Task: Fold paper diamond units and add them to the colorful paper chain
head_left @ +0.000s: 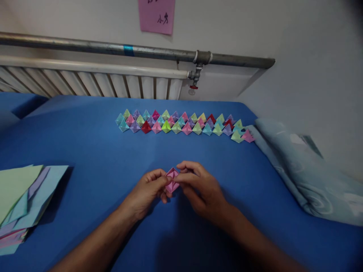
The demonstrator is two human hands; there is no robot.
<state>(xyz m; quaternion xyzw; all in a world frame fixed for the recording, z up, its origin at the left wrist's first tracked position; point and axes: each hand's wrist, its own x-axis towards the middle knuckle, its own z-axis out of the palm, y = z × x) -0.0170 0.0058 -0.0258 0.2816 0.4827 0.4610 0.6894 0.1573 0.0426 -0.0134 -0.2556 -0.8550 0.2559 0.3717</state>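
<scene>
Both hands meet at the picture's centre over the blue surface [85, 143]. The left hand [147, 190] and right hand [200, 187] each have their grip pinched on a pink folded paper piece [172, 179], seemingly half-formed. Finished paper shapes [184, 122] line up at 12 o'clock; paper sheets [22, 200] lie at 9.

blue bed [93, 151] | folded paper shapes row [184, 123] | paper sheet stack [25, 200] | blanket [306, 177]
</scene>
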